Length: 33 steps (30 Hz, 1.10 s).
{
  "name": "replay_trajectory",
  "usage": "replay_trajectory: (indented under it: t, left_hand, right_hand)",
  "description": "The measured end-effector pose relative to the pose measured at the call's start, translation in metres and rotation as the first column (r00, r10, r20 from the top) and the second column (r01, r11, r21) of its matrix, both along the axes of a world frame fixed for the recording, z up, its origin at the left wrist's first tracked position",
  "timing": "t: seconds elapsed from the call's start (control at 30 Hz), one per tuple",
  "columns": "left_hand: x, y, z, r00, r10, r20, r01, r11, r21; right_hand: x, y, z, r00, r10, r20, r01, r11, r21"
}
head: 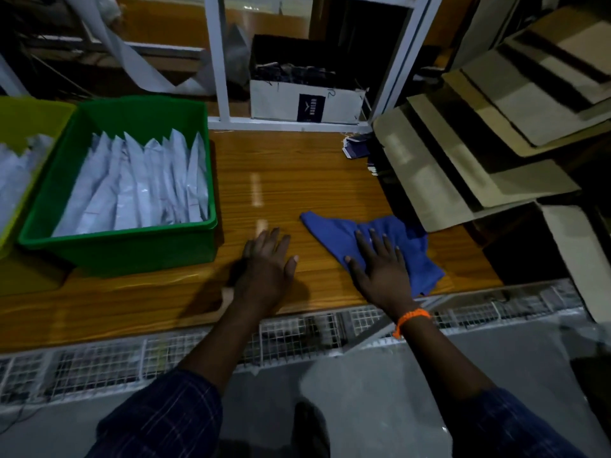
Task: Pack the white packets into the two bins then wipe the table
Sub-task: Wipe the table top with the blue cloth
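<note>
A green bin (pixel 115 249) stands on the left of the wooden table (pixel 291 170), filled with several upright white packets (pixel 142 186). Left of it a yellow-green bin (pixel 33 117) holds more white packets (pixel 16 170). A blue cloth (pixel 334 229) lies near the table's front edge. My right hand (pixel 380 266) presses flat on the cloth with straight fingers. My left hand (pixel 267 262) rests flat on the bare wood just left of the cloth, fingers spread.
Flattened cardboard sheets (pixel 463 160) pile up over the table's right side. A white box (pixel 307 104) sits behind a white metal frame (pixel 218 61) at the back. Small dark cards (pixel 355 148) lie near the cardboard. A wire mesh panel (pixel 297 335) runs below the front edge.
</note>
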State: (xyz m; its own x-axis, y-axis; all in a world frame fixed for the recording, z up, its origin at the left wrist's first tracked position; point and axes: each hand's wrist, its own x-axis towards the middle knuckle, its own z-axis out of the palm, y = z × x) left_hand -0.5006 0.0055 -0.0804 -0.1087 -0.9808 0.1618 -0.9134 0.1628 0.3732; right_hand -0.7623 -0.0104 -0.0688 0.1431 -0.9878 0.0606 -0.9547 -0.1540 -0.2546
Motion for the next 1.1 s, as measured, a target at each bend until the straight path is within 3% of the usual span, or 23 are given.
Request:
replay_trajectory:
  t: [0.2, 0.33, 0.4, 0.47, 0.57, 0.63, 0.7, 0.83, 0.9, 1.0, 1.1]
  left_hand:
    - [0.008, 0.057, 0.003, 0.969, -0.1, 0.225, 0.098, 0.995, 0.021]
    - [0.024, 0.074, -0.002, 0.951, -0.173, 0.256, 0.18, 0.984, -0.004]
    - [0.032, 0.078, -0.001, 0.948, -0.213, 0.238, 0.212, 0.977, 0.029]
    - [0.039, 0.087, 0.001, 0.94, -0.21, 0.269, 0.212, 0.977, 0.024]
    - [0.046, 0.105, 0.0, 0.927, -0.155, 0.342, 0.165, 0.986, 0.0]
    - [0.048, 0.12, -0.001, 0.935, -0.093, 0.343, 0.107, 0.994, -0.02]
    - [0.046, 0.131, 0.0, 0.948, -0.071, 0.311, 0.074, 0.997, 0.0]
    - [0.041, 0.143, 0.004, 0.976, -0.05, 0.211, 0.044, 0.998, 0.033]
    - [0.042, 0.144, 0.006, 0.995, -0.058, 0.075, 0.057, 0.998, 0.023]
    - [0.055, 0.153, 0.008, 0.97, 0.007, -0.244, -0.019, 0.999, -0.045]
    - [0.081, 0.17, 0.01, 0.917, 0.153, -0.367, -0.187, 0.981, -0.06]
  right_hand:
    - [0.0, 0.071, -0.007, 0.983, -0.185, 0.022, 0.186, 0.974, -0.132]
    - [-0.016, 0.076, -0.005, 1.0, -0.026, 0.003, 0.026, 0.998, -0.059]
    - [-0.043, 0.072, -0.003, 0.979, 0.189, -0.077, -0.187, 0.982, 0.028]
    - [-0.071, 0.064, 0.002, 0.902, 0.365, -0.229, -0.356, 0.931, 0.084]
    - [-0.092, 0.053, 0.01, 0.836, 0.298, -0.461, -0.285, 0.953, 0.098]
    - [-0.093, 0.051, 0.013, 0.858, 0.201, -0.472, -0.181, 0.98, 0.088]
    - [-0.091, 0.048, 0.012, 0.875, 0.195, -0.443, -0.158, 0.98, 0.117]
    - [-0.052, 0.047, 0.009, 0.846, 0.357, -0.395, -0.334, 0.934, 0.127]
    - [-0.011, 0.046, 0.008, 0.813, 0.442, -0.38, -0.445, 0.891, 0.083]
    - [0.064, 0.055, 0.002, 0.753, 0.56, -0.346, -0.578, 0.814, 0.059]
    - [0.139, 0.067, -0.006, 0.707, 0.63, -0.323, -0.658, 0.753, 0.028]
